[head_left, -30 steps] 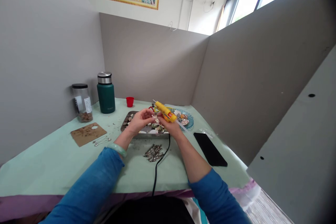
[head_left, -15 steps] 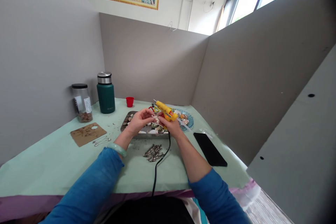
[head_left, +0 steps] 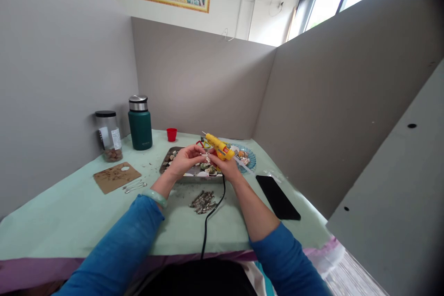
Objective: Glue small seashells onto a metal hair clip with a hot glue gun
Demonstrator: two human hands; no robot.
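My right hand (head_left: 227, 168) is closed round a yellow hot glue gun (head_left: 218, 146), whose nozzle points up and to the left. A black cord runs down from the gun toward me. With bent fingers pinched together, my left hand (head_left: 185, 161) holds a small whitish piece (head_left: 207, 157) that looks like shell. The right fingertips meet the same piece from the other side. Both hands are above a metal tray (head_left: 187, 179) of shells and stones. Its middle is partly hidden by the hands.
A blue plate (head_left: 254, 161) of shells sits right of the tray, and a black phone-like slab (head_left: 278, 198) lies nearer. In front is a heap of metal pieces (head_left: 202, 202). Leftward stand a green bottle (head_left: 140, 129), a jar (head_left: 108, 134), a red cup (head_left: 171, 134) and brown cardboard (head_left: 116, 177).
The pale piece between my fingertips has turned slightly. My hands and the glue gun stay almost in the same place.
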